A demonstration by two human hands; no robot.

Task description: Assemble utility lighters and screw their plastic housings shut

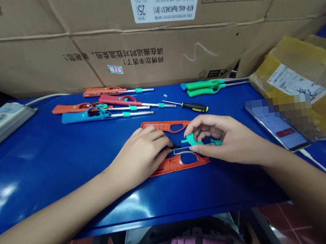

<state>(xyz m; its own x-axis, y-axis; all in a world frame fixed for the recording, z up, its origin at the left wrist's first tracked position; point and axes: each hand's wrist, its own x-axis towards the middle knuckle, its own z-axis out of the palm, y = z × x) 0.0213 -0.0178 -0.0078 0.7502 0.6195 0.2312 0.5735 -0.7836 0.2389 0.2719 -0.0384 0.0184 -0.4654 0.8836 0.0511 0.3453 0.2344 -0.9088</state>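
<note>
Bright green moulded plastic piece [194, 138] sits between the two orange half-shells, raised in the right hand [224, 134]; right grip is narrow, thumb and fingertips holding the piece. Thin pale wire [181, 148] runs just below it, with a small green plastic collar [216, 142] by the right palm. Left hand [144, 150] is palm down, fingers bunched, tips at a slim black part [175, 147]; cannot tell if it is pinched or only pressed, the fingers hide most of it.

Handling, as a judgement: a light pinch on the green piece's edges suits it, leaving its narrow tab free and in sight; the wire looks easy to bend or snag, so best kept slack and clear of the thumb. Left fingers do best steadying the black part without pushing the shell around.

Orange plastic half-shell with oval opening [190, 161] lies nearer the person, partly under the left hand; matching orange half-shell [166, 124] lies on the far side.

Farther out: black-and-yellow screwdriver [195, 107], tiny white bits [165, 95] near its tip, blue long-necked lighter [82, 116] among red and orange ones to the left, green-handled pair [203, 90] to the right, all on the glossy blue tabletop [50, 151]
</note>
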